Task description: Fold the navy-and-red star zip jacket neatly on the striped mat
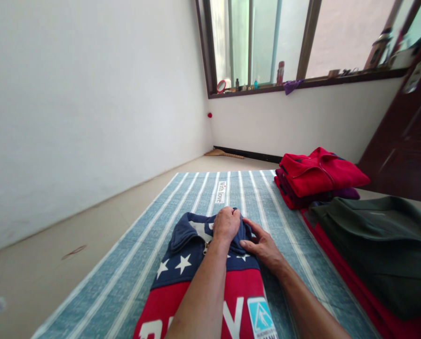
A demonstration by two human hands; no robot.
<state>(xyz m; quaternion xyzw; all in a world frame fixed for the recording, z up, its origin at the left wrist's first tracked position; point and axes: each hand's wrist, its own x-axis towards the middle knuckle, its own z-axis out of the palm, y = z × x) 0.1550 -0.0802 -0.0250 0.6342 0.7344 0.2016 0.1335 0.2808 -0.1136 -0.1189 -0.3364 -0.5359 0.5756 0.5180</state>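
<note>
A folded garment [245,282] is laid on the near middle part of a blue cloth [182,197] with white stripes. From left to right, white stars are seen on its navy upper band, then a metal zipper pull [206,248] below the navy collar [187,235], whose inside is light grey, and, at the lower right, a turquoise patch [261,315]. The body is red, with large white letters, partly covered by the forearm. By the left hand [227,225], the right part of the collar is held in a closed grip. By the right hand [265,247], the collar's right edge is touched, thumb and fingers parted; whether it is pinched cannot be told.

At the left, a white wall [83,94] is seen above a beige floor [100,226]. On the cloth's far part, "With love" is printed. Farther right, small things are lined up below a window [263,42]; red clothes [319,174] are stacked behind a dark green garment [376,249], and a brown door [404,136] is placed beyond.
</note>
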